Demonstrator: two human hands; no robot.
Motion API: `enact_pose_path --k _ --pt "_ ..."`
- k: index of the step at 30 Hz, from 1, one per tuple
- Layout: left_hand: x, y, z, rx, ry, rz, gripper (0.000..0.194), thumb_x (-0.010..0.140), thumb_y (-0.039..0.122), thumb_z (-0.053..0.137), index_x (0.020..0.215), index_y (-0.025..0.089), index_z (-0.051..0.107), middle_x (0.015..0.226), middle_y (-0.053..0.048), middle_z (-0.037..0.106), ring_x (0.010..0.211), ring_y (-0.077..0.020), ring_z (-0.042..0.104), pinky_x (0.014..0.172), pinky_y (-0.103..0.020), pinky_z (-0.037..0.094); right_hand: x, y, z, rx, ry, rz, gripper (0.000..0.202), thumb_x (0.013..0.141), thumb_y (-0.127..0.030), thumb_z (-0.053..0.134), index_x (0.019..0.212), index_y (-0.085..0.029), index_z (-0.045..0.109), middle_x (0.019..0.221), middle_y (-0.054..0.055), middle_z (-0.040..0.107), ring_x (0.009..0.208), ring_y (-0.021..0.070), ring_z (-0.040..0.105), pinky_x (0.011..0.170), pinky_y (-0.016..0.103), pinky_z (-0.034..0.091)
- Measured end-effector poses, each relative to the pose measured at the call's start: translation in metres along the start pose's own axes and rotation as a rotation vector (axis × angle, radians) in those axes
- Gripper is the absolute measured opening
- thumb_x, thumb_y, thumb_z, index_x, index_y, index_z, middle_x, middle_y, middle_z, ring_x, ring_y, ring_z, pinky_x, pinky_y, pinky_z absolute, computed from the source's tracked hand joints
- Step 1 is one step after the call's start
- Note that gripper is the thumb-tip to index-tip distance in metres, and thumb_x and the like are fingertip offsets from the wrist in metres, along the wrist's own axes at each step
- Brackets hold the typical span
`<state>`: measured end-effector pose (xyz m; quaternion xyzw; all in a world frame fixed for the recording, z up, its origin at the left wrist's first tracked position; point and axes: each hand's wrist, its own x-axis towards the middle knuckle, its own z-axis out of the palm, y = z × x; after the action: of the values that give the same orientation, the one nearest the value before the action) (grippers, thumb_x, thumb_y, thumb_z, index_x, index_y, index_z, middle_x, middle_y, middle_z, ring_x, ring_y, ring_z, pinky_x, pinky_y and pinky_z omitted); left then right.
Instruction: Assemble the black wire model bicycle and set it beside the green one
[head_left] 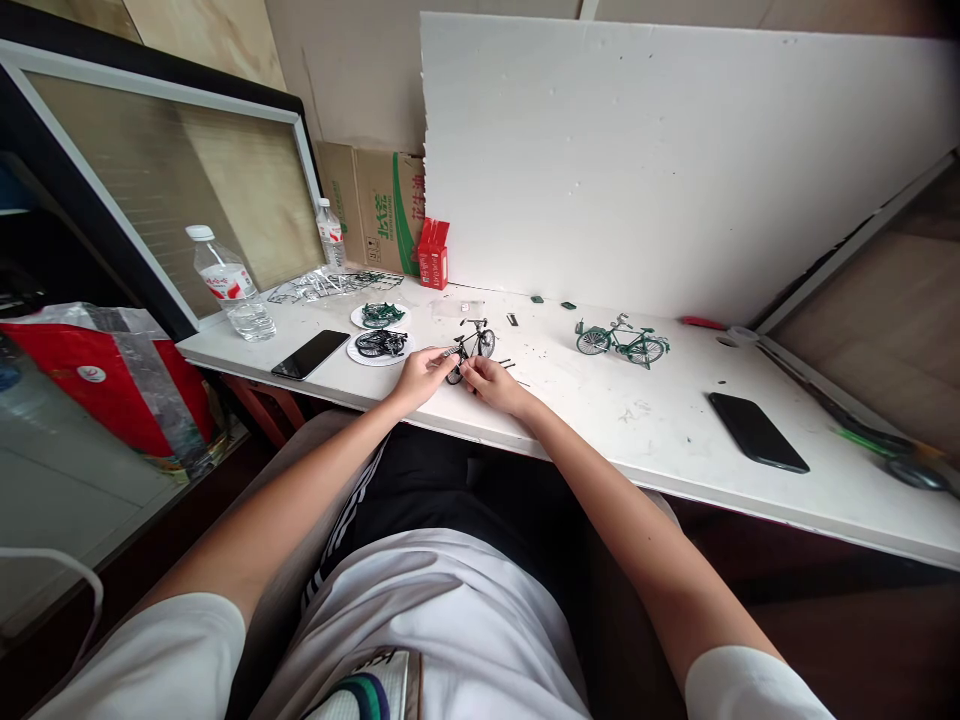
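A small black model bicycle (pixel 486 342) stands near the table's front edge, its handlebar and one wheel pointing away from me. My left hand (pixel 427 376) pinches its rear part from the left. From the right, the fingertips of my right hand (pixel 489 384) close at the same rear end, beside the wheel. What exactly lies between the fingertips is too small to make out. A few thin black pieces (pixel 507 364) lie just past my right hand. To the left, a white plate (pixel 352 350) holds black model parts (pixel 381 343), and green parts (pixel 381 314) rest on another plate behind it.
A green model bicycle (pixel 622 342) stands at right of centre. Phones lie at left (pixel 312 355) and right (pixel 757 432). Water bottles (pixel 238 290), a red box (pixel 433 255) and a carton (pixel 375 205) stand along the left and back. A white board (pixel 675 160) rises behind.
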<state>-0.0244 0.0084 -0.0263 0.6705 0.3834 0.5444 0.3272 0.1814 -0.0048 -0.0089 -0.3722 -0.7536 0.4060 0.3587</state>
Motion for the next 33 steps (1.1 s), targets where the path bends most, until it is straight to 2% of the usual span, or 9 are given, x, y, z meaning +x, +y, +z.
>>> enact_pose_path --k 4,9,19,33 --pt "0.0000 0.0008 0.0002 -0.007 0.001 -0.022 0.044 0.092 0.055 0.076 0.107 0.014 0.085 0.107 -0.012 0.085 0.099 -0.0280 0.077 0.089 -0.037 0.061 -0.0007 -0.0014 -0.0002 -0.006 0.005 -0.004 0.047 0.100 -0.067 0.060 0.095 -0.020 0.057 0.078 -0.001 0.058 0.070 0.0143 0.050 0.067 0.030 0.042" --pt "0.0004 -0.0002 0.0015 -0.046 0.008 -0.053 0.053 0.089 0.055 0.080 0.119 0.012 0.083 0.119 -0.016 0.083 0.107 -0.0299 0.078 0.094 -0.039 0.062 -0.0007 -0.0015 0.0003 -0.016 0.009 0.000 0.047 0.100 -0.067 0.061 0.095 -0.020 0.058 0.078 -0.001 0.058 0.069 0.0143 0.050 0.066 0.030 0.042" --pt "-0.0004 0.0013 0.0007 -0.010 -0.013 -0.004 0.049 0.092 0.057 0.078 0.115 0.014 0.084 0.113 -0.015 0.084 0.099 -0.0271 0.077 0.088 -0.037 0.062 0.0007 0.0016 0.0011 0.014 0.011 0.041 0.053 0.099 -0.073 0.060 0.097 -0.020 0.059 0.080 0.000 0.060 0.069 0.0146 0.052 0.066 0.030 0.045" --pt "-0.0005 -0.0019 0.0024 0.009 0.014 -0.012 0.053 0.090 0.050 0.079 0.124 0.010 0.081 0.119 -0.019 0.082 0.107 -0.0300 0.078 0.091 -0.040 0.064 0.0033 0.0077 0.0001 0.061 0.006 0.063 0.053 0.096 -0.072 0.067 0.097 -0.019 0.061 0.079 -0.001 0.060 0.067 0.0131 0.051 0.061 0.028 0.043"
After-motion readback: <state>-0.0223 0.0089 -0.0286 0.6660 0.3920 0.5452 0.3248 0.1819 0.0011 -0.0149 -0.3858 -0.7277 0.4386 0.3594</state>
